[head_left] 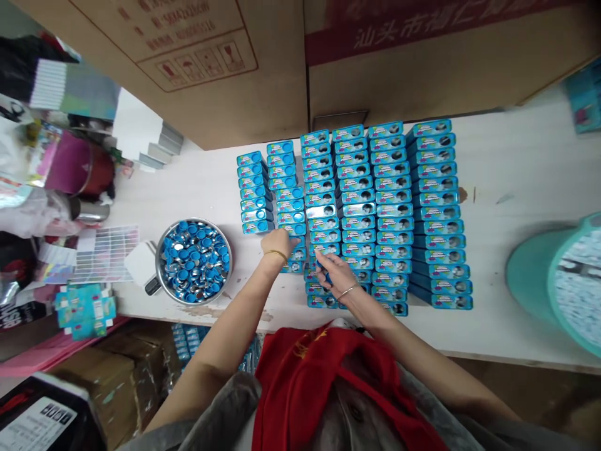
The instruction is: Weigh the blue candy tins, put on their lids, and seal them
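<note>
Blue tins [392, 238] with printed tops stand in several rows on the white table; those at the right show dark or pale round openings, while tins at the left [254, 188] show blue rounds. My left hand [277, 244] is closed over the second row from the left, its fingertips at a tin top; what it pinches is hidden. Just right of it, my right hand [335, 272] has curled fingers around small blue caps, above the lower tins. A steel pan [227, 275] full of blue and silver caps [192, 260] sits left of the tins.
Large cardboard boxes [253, 106] stand along the back edge. At the right is a turquoise bucket [530, 275] with pale blue contents. Papers [106, 254], flattened blue cartons [87, 310], white boxes [141, 128] and a magenta container [68, 160] crowd the left.
</note>
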{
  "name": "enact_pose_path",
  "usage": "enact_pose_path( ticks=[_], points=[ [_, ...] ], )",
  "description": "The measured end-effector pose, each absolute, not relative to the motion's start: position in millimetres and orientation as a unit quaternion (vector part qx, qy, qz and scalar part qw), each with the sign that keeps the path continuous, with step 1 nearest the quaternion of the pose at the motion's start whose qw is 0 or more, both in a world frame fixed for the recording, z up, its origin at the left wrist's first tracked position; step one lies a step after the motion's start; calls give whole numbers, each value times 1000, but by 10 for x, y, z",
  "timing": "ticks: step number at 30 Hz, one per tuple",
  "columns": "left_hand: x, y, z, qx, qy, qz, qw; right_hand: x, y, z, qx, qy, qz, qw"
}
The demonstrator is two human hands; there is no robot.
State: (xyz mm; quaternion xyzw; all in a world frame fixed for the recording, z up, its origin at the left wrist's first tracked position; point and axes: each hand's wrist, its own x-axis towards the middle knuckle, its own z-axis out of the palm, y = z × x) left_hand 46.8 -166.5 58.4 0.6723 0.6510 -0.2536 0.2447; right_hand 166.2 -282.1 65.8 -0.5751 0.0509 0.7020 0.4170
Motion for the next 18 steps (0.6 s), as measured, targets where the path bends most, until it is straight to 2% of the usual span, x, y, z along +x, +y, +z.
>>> enact_pose_path(
  ticks=[2, 6, 8, 10, 13, 15, 18],
  points=[
    [427, -1813, 619, 683, 653, -164, 283, 1627, -2825, 660, -587, 62, 685, 426],
    [354, -2310, 652, 636, 559, 73, 527, 1554, -2868, 669, -587, 59, 681, 434],
    [326, -2519, 630, 575, 511, 132, 625, 1523, -2901, 682, -580, 56, 689, 431],
    [299, -2615, 592, 528, 516, 162, 655, 1515, -2939, 701, -570, 69, 702, 421],
    [264, -2534, 548, 519, 617, 136, 575, 1575, -3008, 730, -518, 95, 743, 413],
    [261, -2398, 550, 564, 675, 62, 472, 1650, -3055, 744, -474, 89, 768, 421],
    [311, -2199, 590, 644, 678, -90, 343, 1756, -3108, 749, -465, 48, 780, 416]
  ],
)
